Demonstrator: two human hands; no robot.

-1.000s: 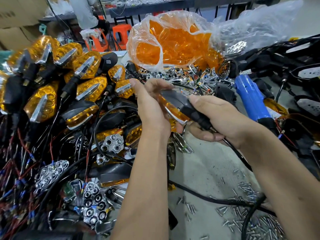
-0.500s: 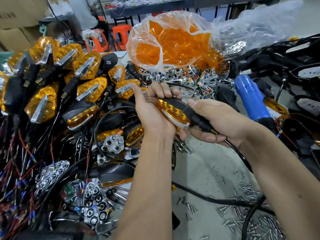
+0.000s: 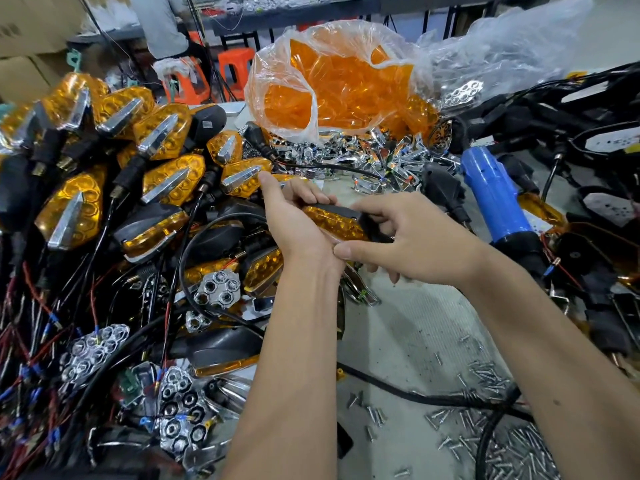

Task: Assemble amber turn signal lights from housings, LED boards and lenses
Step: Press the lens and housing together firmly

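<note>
The left hand (image 3: 294,230) curls its fingers over the far edge of a turn signal light (image 3: 334,221), its grip wrapped round the amber lens end, so that end is hidden behind the palm. The right hand (image 3: 412,242) meets the black housing end from the other side, forefinger laid along the top and thumb reaching beneath toward the left wrist; its other fingers are tucked under, and how firmly this grip pinches cannot be told. The light's stem and cable are covered by the right hand.

Left of the grip lies a heap of finished lights (image 3: 138,161) tangled with wires. Beyond it sits a clear bag of amber lenses (image 3: 332,81) over chrome reflectors (image 3: 384,161). Right of the grip rests a blue electric screwdriver (image 3: 495,199). Nearer than the grip, loose screws (image 3: 485,427) scatter on the desk (image 3: 408,334), blurred toward the frame's bottom edge.
</note>
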